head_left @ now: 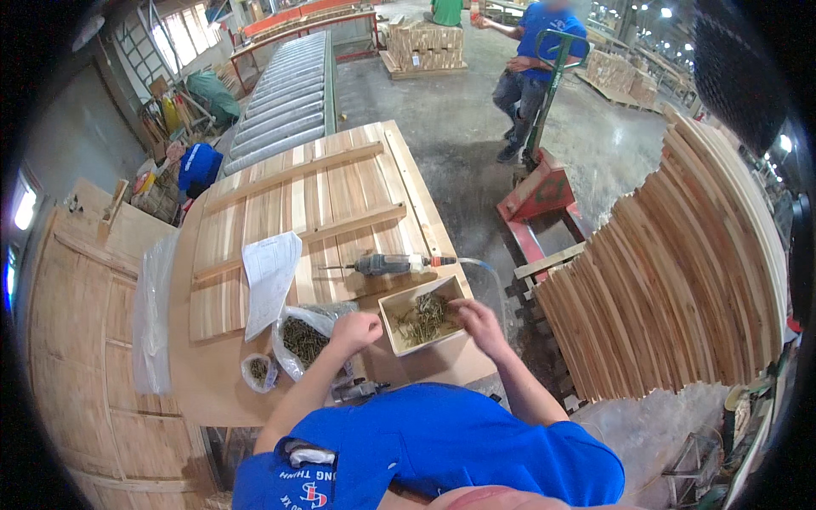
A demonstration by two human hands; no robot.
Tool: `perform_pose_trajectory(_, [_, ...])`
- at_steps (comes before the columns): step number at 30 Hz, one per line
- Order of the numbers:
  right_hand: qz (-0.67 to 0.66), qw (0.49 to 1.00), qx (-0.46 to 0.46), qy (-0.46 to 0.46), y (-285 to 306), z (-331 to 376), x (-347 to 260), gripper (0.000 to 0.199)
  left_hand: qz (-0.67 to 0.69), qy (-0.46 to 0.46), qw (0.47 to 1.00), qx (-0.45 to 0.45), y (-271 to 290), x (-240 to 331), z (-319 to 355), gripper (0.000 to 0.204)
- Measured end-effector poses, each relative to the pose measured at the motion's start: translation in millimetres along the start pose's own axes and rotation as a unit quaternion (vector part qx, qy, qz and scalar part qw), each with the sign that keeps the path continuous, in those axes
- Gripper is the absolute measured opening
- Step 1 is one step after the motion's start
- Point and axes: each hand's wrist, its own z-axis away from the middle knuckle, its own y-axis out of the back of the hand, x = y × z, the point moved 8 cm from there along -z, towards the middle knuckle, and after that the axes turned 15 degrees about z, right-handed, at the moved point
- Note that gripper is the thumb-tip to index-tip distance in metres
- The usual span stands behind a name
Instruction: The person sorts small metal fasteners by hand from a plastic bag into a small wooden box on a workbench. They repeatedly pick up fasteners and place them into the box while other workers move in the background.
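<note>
Fasteners in box, individually indistinct; left-hand fingers curled together, right-hand fingers: cannot tell.

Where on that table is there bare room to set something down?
The table looks free at its near left corner, between plastic sheet, wooden panel and small container. So does the panel between its two strips, beyond the paper. It's crowded around the left hand and right hand: box, drill and big bag sit close.

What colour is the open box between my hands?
The box is pale cream, seen in the head view.
</note>
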Motion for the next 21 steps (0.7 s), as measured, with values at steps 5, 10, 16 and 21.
perform_pose_trajectory(5, [0.090,0.986,-0.123,0.072,-68.6,18.0,-20.6,0.026,0.311,-0.050,0.944,0.099,-19.1,15.3,43.1,0.026])
perform_pose_trajectory(10, [0.112,0.971,-0.182,0.105,-93.6,19.1,-30.2,0.016,0.360,-0.005,0.928,0.094,-40.5,18.7,61.7,0.024])
perform_pose_trajectory(16, [0.176,0.963,-0.158,0.129,-85.2,22.0,-35.1,0.017,0.437,-0.009,0.889,0.133,-42.7,16.1,64.0,0.021])
perform_pose_trajectory(21, [0.237,0.943,-0.189,0.139,-85.0,25.2,-32.8,0.020,0.308,-0.001,0.939,0.150,-33.4,27.4,69.4,0.024])
